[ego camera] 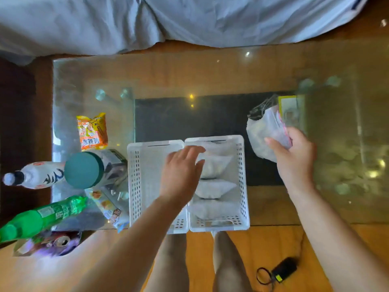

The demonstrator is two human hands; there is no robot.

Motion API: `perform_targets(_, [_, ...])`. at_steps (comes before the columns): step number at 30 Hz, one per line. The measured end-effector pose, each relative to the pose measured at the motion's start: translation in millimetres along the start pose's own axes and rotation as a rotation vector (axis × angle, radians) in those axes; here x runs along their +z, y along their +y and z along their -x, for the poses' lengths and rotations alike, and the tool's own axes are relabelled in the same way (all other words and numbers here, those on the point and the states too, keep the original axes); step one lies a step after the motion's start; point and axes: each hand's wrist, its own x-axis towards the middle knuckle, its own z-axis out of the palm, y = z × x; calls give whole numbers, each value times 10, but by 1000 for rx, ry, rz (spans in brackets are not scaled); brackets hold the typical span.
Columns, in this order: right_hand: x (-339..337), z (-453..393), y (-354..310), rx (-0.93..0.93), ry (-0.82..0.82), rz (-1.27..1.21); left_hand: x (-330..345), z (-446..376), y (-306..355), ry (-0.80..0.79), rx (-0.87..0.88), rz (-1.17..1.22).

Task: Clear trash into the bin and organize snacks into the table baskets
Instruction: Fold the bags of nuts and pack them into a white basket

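Observation:
Two white perforated baskets stand side by side on the glass table. The left basket [139,186] looks bare inside; the right basket [243,186] holds several white pillow-shaped packets [214,188]. My left hand [181,175] hovers over the seam between the baskets, fingers apart and holding nothing. My right hand [294,152] grips a clear zip bag [265,131] with a pink seal, held just right of the right basket. An orange snack packet [92,131] lies left of the baskets. Another snack packet [107,207] lies at the table's near left.
At the left stand a teal-lidded can [84,169], a white bottle [35,175] and a green bottle [42,216]; a purple packet [48,243] sits below them. A yellow packet [289,110] lies beyond the zip bag. A black device with a cord [282,270] is on the wooden floor.

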Motion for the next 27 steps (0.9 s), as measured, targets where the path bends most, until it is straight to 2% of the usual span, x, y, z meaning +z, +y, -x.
perform_targets(2, [-137, 136, 285, 129, 30, -50, 221, 49, 267, -148, 95, -37])
perform_targets(4, [-206, 272, 555, 259, 75, -85, 430, 77, 387, -287, 97, -96])
perform_targets(7, [-202, 500, 917, 420, 90, -51, 594, 82, 431, -381, 121, -195])
perform_targets(11, [-157, 726, 1134, 341, -96, -6, 740, 85, 521, -429, 712, -728])
perform_targets(12, [-188, 726, 1151, 325, -105, -14, 779, 64, 534, -493, 775, -828])
perform_targets(14, [-304, 664, 1236, 370, 14, -7, 838, -8, 551, -598, 712, -915])
perform_targets(17, [-509, 531, 1316, 618, 322, -71, 826, -121, 520, -614, 579, -970])
perform_targets(18, [-524, 512, 1302, 649, 340, -104, 827, -134, 494, -616, 557, -972])
perform_targets(19, [-511, 503, 1257, 611, 286, -101, 820, -138, 470, -625, 544, -972])
perform_targets(21, [-434, 528, 1162, 458, 74, -53, 820, -127, 427, -631, 553, -976])
perform_targets(23, [-403, 571, 1159, 425, -26, -21, 814, -106, 393, -615, 572, -979])
perform_targets(27, [-559, 552, 1286, 628, 234, -31, 790, -83, 359, -585, 585, -985])
